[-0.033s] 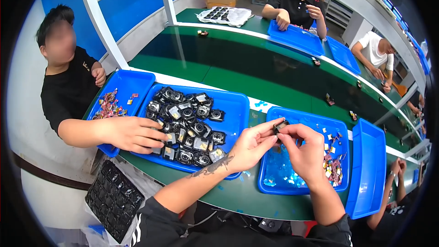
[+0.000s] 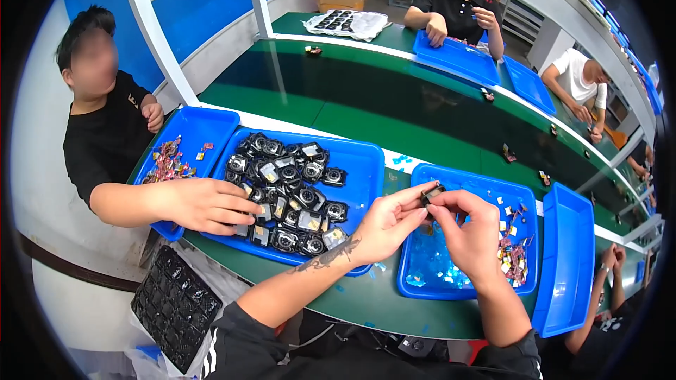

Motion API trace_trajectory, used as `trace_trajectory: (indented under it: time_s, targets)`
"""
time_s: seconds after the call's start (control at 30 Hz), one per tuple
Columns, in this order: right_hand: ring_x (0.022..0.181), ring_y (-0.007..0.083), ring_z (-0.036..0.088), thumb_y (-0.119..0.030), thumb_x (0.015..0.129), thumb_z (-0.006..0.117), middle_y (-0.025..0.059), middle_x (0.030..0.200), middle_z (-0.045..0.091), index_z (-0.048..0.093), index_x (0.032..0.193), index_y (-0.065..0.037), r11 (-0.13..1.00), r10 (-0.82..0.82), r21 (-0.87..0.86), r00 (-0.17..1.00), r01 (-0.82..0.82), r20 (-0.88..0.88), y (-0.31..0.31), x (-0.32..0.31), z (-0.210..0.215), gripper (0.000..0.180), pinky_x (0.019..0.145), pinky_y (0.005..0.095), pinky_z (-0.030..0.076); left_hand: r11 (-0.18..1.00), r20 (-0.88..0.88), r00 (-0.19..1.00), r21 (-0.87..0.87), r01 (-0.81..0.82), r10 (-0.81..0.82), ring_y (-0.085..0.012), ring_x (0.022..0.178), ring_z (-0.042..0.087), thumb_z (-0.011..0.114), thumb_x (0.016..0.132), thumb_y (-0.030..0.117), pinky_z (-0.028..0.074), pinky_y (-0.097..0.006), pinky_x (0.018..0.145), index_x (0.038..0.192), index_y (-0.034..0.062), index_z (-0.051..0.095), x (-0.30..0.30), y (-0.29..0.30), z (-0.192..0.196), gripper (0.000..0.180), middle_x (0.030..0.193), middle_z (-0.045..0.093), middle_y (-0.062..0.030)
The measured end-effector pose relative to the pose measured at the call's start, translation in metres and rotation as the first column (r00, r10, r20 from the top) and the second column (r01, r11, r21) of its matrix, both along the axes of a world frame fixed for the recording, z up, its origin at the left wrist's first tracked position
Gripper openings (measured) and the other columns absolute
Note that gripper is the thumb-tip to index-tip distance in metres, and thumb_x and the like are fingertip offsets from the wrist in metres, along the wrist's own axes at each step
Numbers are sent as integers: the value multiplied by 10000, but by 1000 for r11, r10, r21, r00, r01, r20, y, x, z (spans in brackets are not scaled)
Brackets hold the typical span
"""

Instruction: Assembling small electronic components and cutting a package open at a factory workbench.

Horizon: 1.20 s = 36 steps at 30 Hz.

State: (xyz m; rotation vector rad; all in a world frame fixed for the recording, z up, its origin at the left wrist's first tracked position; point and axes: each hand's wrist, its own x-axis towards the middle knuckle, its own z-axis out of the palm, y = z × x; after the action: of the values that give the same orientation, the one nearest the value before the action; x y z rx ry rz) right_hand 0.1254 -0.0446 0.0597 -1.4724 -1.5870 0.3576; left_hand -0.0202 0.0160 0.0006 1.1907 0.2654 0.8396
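My left hand (image 2: 386, 225) and my right hand (image 2: 470, 229) meet fingertip to fingertip, both pinching one small black part (image 2: 432, 193). They hover over a blue tray (image 2: 458, 292) that holds pale blue film scraps and small coloured pieces (image 2: 514, 253). To the left, a second blue tray (image 2: 366, 169) is heaped with black round parts (image 2: 289, 197). A co-worker's hand (image 2: 204, 205) rests on that tray's near left corner, touching the parts.
A third blue tray (image 2: 204, 123) with coloured bits lies far left. Another blue tray (image 2: 563, 267) sits at the right. A black moulded tray (image 2: 172, 306) hangs off the near edge. The green conveyor belt (image 2: 394, 98) runs behind, with other people at blue trays (image 2: 458, 56) across it.
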Motion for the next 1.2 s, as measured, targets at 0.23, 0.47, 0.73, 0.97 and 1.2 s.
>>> trace_trajectory:
  time_s: [0.23, 0.47, 0.73, 0.97, 1.2]
  targets:
    - [630, 166, 638, 21, 776, 693, 116, 750, 680, 676, 842, 20, 1000, 8, -12, 1000, -8, -6, 0, 2, 5, 68, 583, 269, 497, 999, -6, 1000, 37, 25, -24, -200, 1211, 522, 464, 980, 21, 449, -337, 1016, 1432, -10, 350, 2, -1, -2, 468, 1329, 516, -151]
    - [625, 158, 637, 12, 761, 706, 99, 733, 675, 650, 796, 14, 998, 29, -61, 999, -28, 26, 4, 2, 9, 67, 576, 267, 495, 998, -44, 999, 63, 13, -10, -232, 1216, 525, 454, 989, 26, 443, -359, 1031, 1435, -29, 328, 0, -1, -2, 467, 1323, 516, -181]
    - [565, 158, 553, -35, 702, 774, 64, 625, 569, 504, 694, -29, 998, -68, 6, 992, 68, 109, 12, -3, 7, 269, 533, 280, 444, 1000, -34, 999, 17, 2, -2, -203, 1198, 528, 458, 995, 55, 441, -353, 1035, 1429, -36, 334, -5, 2, 2, 461, 1292, 534, -163]
    - [680, 232, 492, -29, 654, 782, 102, 790, 500, 468, 734, -39, 986, -107, 141, 980, 83, 166, 20, -3, 11, 325, 604, 327, 415, 1000, 34, 999, -2, -24, 24, -205, 1207, 526, 461, 991, 57, 459, -361, 1020, 1424, -55, 319, -4, 4, 4, 470, 1328, 508, -144]
    - [861, 92, 545, -34, 836, 676, 42, 953, 569, 511, 1121, -36, 956, 135, -145, 818, -257, -559, 21, 13, -9, 329, 759, 249, 491, 974, 126, 966, -54, -222, 227, -161, 1108, 572, 446, 967, -13, 505, -308, 926, 1480, 90, 236, -1, -8, 16, 564, 1251, 553, -151]
